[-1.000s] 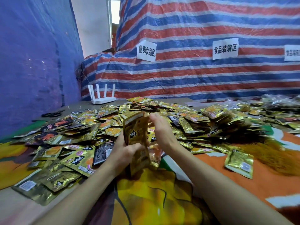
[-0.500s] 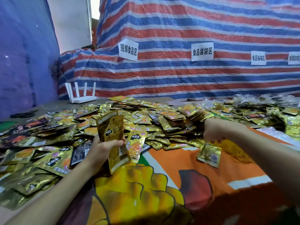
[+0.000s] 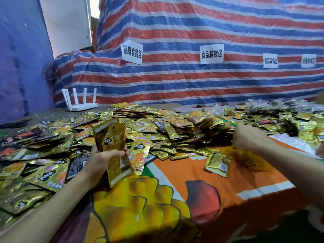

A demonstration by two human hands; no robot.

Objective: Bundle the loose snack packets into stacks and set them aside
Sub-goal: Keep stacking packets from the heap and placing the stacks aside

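Your left hand [image 3: 103,158] grips an upright stack of packets [image 3: 114,135] at the near edge of the heap [image 3: 175,130]. Your right hand [image 3: 249,137] curls over the orange rubber bands [image 3: 250,160]; whether it pinches any, I cannot tell. One lone packet [image 3: 218,163] lies beside them. Behind stand one white router [image 3: 82,106] and four paper signs [image 3: 211,53] on a striped tarp [image 3: 192,23].

Gold foil snack packets [image 3: 175,130] sprawl in a loose heap; a small stack [image 3: 112,137] stands upright before it.
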